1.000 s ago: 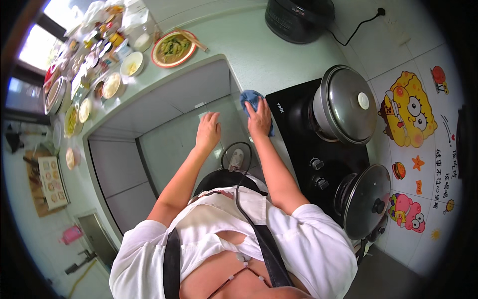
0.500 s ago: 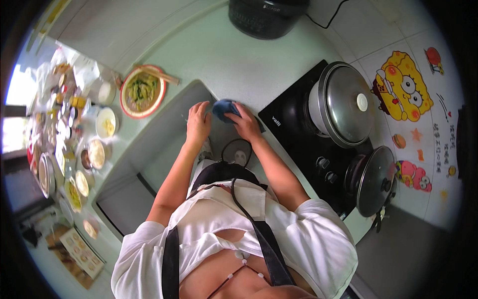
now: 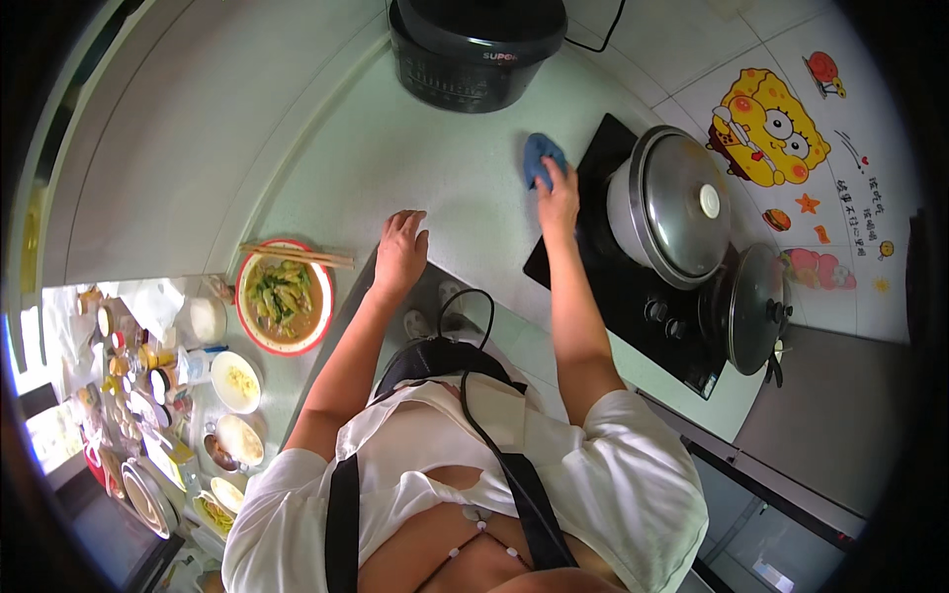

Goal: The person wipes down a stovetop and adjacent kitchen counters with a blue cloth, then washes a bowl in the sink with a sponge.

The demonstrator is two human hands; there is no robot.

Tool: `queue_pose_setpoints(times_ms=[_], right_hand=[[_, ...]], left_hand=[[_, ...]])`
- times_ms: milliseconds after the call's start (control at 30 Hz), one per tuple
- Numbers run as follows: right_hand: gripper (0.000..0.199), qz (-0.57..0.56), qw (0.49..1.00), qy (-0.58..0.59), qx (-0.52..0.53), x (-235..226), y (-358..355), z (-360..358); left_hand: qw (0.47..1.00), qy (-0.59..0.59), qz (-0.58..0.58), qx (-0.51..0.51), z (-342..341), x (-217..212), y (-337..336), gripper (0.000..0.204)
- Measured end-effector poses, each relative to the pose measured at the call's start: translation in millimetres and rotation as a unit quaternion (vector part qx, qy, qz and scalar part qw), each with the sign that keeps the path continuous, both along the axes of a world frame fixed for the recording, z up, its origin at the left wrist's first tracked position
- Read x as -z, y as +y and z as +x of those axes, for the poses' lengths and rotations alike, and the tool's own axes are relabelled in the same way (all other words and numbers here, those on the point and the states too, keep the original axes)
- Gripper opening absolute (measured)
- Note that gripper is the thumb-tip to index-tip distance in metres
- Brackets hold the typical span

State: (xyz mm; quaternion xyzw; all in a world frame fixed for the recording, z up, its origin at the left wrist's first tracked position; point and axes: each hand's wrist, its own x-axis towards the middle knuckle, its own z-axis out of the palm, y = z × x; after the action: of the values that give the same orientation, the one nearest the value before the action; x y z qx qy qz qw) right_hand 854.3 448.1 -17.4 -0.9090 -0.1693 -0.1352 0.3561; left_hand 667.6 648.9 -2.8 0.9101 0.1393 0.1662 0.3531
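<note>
Under my right hand point(image 3: 560, 205) a blue cloth point(image 3: 543, 158) is pressed onto the pale green countertop point(image 3: 465, 188), close to the far left corner of the black glass stove point(image 3: 591, 259). The fingers of that hand are closed on the cloth's near side. My left hand point(image 3: 400, 253) rests at the counter's front edge, by the sink corner, holding nothing, with its fingers stretched out. To its left sits a red-rimmed plate point(image 3: 324, 321) of cooked greens in sauce, a pair of chopsticks point(image 3: 306, 257) laid across its far side.
At the back stands a black rice cooker point(image 3: 465, 84). A lidded metal pot point(image 3: 677, 212) and a pan with a glass lid point(image 3: 757, 314) occupy the stove. Several bowls, including one with chopped yellowish food point(image 3: 237, 383), crowd the left counter beside jars and bags.
My right hand has carried the blue cloth from the counter's front edge farther back and right, beside the stove. My left hand stays near the sink corner. The view has turned and shifted.
</note>
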Motion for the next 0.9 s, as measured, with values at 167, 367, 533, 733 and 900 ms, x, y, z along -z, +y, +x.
queue_pose_setpoints(times_ms=[167, 367, 533, 733, 900], right_hand=[[0.039, -0.028, 0.996, -0.018, 0.082, 18.5, 8.5, 97.4], [0.041, -0.099, 0.993, -0.067, 0.028, 57.9, 21.5, 105.6], [0.042, -0.07, 0.989, -0.032, -0.124, 54.1, 37.7, 46.1], [0.042, -0.083, 0.959, 0.001, -0.272, 26.1, 40.7, -37.2], [0.042, -0.047, 0.961, 0.095, -0.255, 9.0, -4.6, -72.4]], left_hand=[[1.0, 0.009, 0.0, -0.006, 15.4, 6.9, 11.4, 0.03], [1.0, 0.017, 0.018, -0.009, 26.5, 21.5, 22.4, 0.031], [1.0, 0.016, 0.021, -0.004, 39.1, 26.4, 17.9, 0.031], [1.0, 0.005, 0.016, 0.002, 41.5, 30.9, 16.4, 0.033], [1.0, 0.005, -0.021, -0.004, 38.0, 18.1, 7.2, 0.031]])
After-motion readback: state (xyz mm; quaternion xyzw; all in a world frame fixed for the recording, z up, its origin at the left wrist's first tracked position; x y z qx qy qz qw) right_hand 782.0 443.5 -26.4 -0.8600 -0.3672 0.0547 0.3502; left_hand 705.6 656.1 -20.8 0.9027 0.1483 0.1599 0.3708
